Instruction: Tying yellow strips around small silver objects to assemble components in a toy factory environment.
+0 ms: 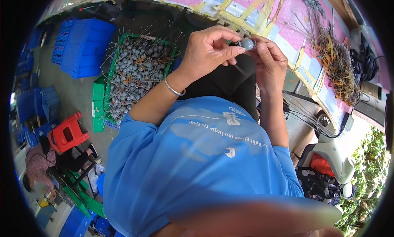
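Observation:
A small grey ball is held up between my two hands, just short of the pink-covered table's edge. The thumb and forefinger of my left hand are closed at the ball's left side. From the right, my right hand pinches the ball with thumb and bent fingers. Beside my left forearm stands a green crate piled with many grey balls on thin wire stems. Whether the held ball has a stem of its own is hard to make out.
The patched pink table carries a heap of brownish wires at the right. Blue crates and a red plastic stool stand to the left. A co-worker bends at the lower left. A scooter is at the right.

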Motion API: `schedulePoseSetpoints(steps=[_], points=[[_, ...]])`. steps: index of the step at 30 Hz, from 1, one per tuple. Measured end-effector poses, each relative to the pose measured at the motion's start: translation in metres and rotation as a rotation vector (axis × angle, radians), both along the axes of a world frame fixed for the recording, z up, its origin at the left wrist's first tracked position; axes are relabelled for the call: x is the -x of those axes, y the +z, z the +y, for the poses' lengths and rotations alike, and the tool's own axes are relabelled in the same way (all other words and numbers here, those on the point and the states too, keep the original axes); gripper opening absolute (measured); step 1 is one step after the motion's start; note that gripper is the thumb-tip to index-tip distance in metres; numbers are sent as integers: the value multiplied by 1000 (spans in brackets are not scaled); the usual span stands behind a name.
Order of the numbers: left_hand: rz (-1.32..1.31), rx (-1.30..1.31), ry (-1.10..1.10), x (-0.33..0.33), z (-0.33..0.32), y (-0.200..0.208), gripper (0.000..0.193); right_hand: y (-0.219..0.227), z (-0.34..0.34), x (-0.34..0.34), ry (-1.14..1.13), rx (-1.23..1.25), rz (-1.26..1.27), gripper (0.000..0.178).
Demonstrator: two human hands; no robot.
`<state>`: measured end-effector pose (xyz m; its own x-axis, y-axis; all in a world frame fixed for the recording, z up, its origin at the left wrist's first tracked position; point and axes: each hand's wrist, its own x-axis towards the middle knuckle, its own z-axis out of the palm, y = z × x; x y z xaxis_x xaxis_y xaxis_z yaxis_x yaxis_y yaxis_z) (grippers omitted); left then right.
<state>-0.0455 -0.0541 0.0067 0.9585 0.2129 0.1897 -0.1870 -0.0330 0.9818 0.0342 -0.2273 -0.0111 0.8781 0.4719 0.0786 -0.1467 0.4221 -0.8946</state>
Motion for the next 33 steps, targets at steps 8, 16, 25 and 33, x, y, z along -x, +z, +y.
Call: schedulePoseSetpoints(steps=[8, 16, 25, 33], points=[[-125, -164, 9, 24, 20, 4, 21, 14, 8, -2, 290, 119, -255, 25], [-69, -155, 93, 71, 37, 3, 18, -2, 50, -6, 654, 43, 24, 28], [337, -285, 799, 144, 186, -58, 37, -21, 103, 27, 793, 361, 29, 35], [137, -294, 774, 83, 219, -64, 34, -30, 72, 16, 726, 456, 108, 28]])
